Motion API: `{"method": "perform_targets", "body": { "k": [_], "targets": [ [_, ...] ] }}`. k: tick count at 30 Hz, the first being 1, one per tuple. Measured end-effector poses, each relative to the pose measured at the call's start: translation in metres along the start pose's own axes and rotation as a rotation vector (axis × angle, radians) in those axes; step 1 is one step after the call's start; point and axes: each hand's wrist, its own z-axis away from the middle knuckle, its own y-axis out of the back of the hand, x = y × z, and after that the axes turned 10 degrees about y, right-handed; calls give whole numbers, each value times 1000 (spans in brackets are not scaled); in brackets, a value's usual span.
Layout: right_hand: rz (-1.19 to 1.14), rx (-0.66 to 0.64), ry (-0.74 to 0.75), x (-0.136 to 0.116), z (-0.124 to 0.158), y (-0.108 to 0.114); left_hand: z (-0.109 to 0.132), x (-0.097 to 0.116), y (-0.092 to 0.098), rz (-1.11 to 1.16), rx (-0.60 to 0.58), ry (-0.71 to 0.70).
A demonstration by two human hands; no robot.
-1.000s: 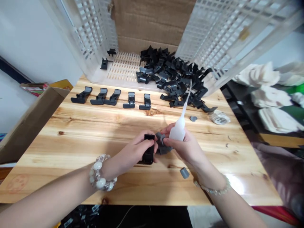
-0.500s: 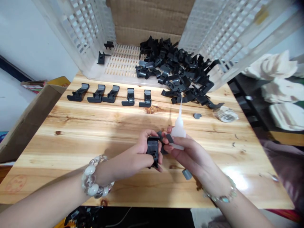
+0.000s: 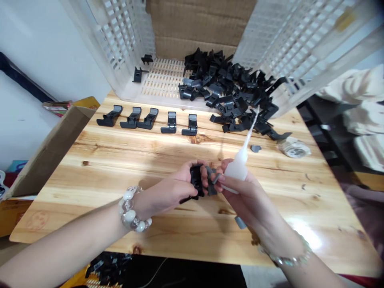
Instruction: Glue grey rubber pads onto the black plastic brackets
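Observation:
My left hand (image 3: 177,185) is closed round a black plastic clip (image 3: 196,181), which is partly covered by the fingers. In my right hand (image 3: 247,200) is a white squeeze bottle (image 3: 237,171) with a long thin nozzle tilted up and away. The thumb and fingertips of that same hand also pinch a small grey pad (image 3: 216,178). Another dark grey piece (image 3: 211,189) shows between the two hands, and I cannot tell which hand bears it. On the wood below my right hand lies a grey curved piece (image 3: 240,222).
Several black clips (image 3: 189,125) stand in a row along the far side of the wooden table (image 3: 120,168). A heap of black clips (image 3: 231,92) spills from a white plastic crate (image 3: 162,74). A tape roll (image 3: 294,147) and a grey scrap (image 3: 256,149) lie at right.
The black clip in my left hand has turned, with its face now tilted away. My right hand has tipped the bottle's nozzle to the right. The whole view has shifted slightly.

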Motion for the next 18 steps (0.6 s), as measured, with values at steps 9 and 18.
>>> {"method": "perform_targets", "body": {
  "k": [9, 18],
  "targets": [
    [119, 3, 77, 2, -3, -2, 2, -9, 4, -267, -57, -178],
    [268, -83, 80, 6, 1, -6, 16, -10, -7, -465, 39, -137]
  ]
}}
